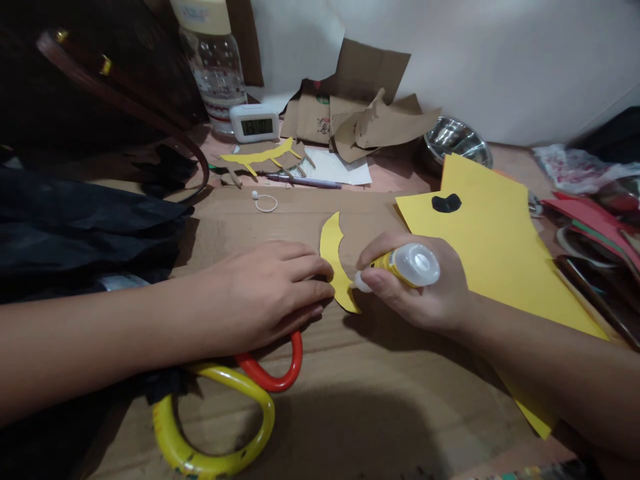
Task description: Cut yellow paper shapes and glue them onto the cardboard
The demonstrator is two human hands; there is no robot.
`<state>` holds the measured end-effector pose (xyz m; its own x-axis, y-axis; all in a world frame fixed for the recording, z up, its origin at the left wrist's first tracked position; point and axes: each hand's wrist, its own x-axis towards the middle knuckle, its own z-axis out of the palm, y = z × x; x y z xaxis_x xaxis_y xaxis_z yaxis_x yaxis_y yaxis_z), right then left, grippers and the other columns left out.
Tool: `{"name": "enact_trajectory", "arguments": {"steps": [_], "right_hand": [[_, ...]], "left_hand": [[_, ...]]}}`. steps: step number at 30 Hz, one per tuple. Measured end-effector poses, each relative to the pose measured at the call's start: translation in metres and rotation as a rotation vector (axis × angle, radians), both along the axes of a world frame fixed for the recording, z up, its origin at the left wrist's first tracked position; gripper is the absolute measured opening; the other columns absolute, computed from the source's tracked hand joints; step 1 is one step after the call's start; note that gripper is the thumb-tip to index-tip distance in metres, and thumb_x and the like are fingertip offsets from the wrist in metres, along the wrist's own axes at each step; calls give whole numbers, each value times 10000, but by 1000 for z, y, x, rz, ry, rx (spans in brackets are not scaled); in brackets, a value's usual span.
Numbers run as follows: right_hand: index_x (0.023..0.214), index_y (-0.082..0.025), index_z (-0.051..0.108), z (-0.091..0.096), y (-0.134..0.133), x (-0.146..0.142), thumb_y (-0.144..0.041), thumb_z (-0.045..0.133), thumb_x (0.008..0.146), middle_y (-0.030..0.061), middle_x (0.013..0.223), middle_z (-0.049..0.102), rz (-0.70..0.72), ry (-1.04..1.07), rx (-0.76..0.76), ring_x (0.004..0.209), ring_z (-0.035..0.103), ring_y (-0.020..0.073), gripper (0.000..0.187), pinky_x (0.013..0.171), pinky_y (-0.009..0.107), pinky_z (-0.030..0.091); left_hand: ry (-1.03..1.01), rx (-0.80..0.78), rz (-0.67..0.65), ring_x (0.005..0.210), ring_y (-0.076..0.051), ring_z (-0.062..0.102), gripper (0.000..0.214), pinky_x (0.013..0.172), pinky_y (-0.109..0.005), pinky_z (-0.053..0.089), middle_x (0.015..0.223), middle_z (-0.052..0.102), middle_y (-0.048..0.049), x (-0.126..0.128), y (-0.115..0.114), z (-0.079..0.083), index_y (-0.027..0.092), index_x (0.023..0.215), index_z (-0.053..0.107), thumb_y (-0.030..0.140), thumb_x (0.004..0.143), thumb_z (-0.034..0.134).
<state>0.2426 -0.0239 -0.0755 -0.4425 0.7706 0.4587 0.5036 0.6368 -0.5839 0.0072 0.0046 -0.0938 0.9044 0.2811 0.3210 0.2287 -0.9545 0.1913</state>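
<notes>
A yellow crescent-shaped paper cutout [331, 248] lies on the cardboard sheet [380, 373]. My left hand [285, 287] rests beside it, fingertips pressed on its left edge, the fingers together. In my right hand [440, 287] is a clear glue bottle [413, 265] with a yellow label, tilted so its white nozzle touches or nearly touches the cutout's lower right edge. Below my left forearm are scissors with a yellow handle loop [267, 413] and a red handle loop [297, 360]; their blades are hidden.
Yellow paper sheets [495, 233] bearing a small black piece [447, 203] lie at right. Behind stand a bottle [217, 80], a digital clock [255, 123], brown paper scraps [380, 127] and a metal bowl [457, 137]. Dark fabric [85, 233] covers the left side.
</notes>
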Motion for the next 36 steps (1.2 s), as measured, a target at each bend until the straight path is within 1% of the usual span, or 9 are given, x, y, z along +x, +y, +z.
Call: {"name": "enact_trajectory", "arguments": {"steps": [3, 7, 12, 15, 21, 24, 28, 33, 36], "right_hand": [[788, -230, 619, -1, -1, 1, -270, 651, 928, -8, 671, 713, -21, 22, 49, 560, 649, 141, 149, 537, 266, 503], [790, -231, 625, 1, -2, 3, -265, 660, 929, 2, 715, 740, -51, 19, 107, 586, 668, 138, 148, 549, 257, 510], [803, -234, 632, -4, -1, 2, -256, 667, 922, -13, 712, 726, -19, 88, 33, 583, 651, 126, 126, 555, 242, 510], [785, -232, 630, -6, 0, 1, -265, 665, 911, -18, 685, 704, -13, 77, -19, 564, 635, 134, 134, 548, 254, 509], [778, -246, 629, -4, 1, 1, -287, 675, 899, -5, 700, 715, -41, 52, -11, 564, 634, 155, 136, 564, 289, 518], [785, -260, 626, -4, 1, 1, -306, 661, 909, 2, 691, 717, -21, 55, -35, 578, 648, 173, 137, 562, 310, 521], [781, -244, 624, -5, 0, 1, -286, 670, 906, -13, 669, 697, 49, 86, -83, 566, 642, 149, 139, 525, 278, 495], [792, -245, 629, -4, 0, 1, -254, 689, 893, -14, 677, 693, 9, 114, -50, 575, 633, 144, 118, 568, 273, 523], [788, -241, 630, -4, 0, 0, -257, 679, 896, -5, 680, 700, 38, 102, -86, 590, 651, 157, 120, 563, 279, 519]], "left_hand": [[5, 3, 7, 991, -254, 675, 262, 887, -395, 547, 1109, 722, -111, -1, 0, 1, 172, 1128, 721, 258, 1022, 498], [21, -41, 7, 1030, -260, 675, 264, 908, -407, 552, 1150, 719, -109, -1, 0, 1, 172, 1138, 722, 252, 1021, 500], [15, -19, 4, 1015, -269, 684, 280, 895, -422, 563, 1145, 724, -118, 0, 0, 1, 158, 1131, 724, 250, 1027, 481], [11, -6, 7, 1007, -261, 686, 268, 890, -408, 563, 1134, 727, -119, 0, 0, 1, 160, 1123, 724, 243, 1022, 490], [21, -3, 5, 1017, -257, 684, 268, 901, -400, 556, 1144, 728, -118, 1, 0, 2, 164, 1123, 725, 241, 1019, 490], [13, -5, 4, 995, -256, 684, 271, 888, -401, 556, 1121, 727, -122, 1, 0, 3, 160, 1126, 725, 242, 1021, 490], [10, -22, 4, 988, -247, 683, 253, 893, -390, 552, 1103, 725, -117, 0, 0, 3, 164, 1122, 723, 236, 1015, 505], [3, -15, 1, 1014, -265, 682, 258, 901, -413, 552, 1133, 723, -122, 0, 0, 0, 159, 1126, 722, 238, 1014, 504], [16, -24, 1, 1004, -253, 681, 256, 902, -399, 554, 1118, 727, -113, 1, 0, 1, 163, 1138, 721, 236, 1014, 510]]}}
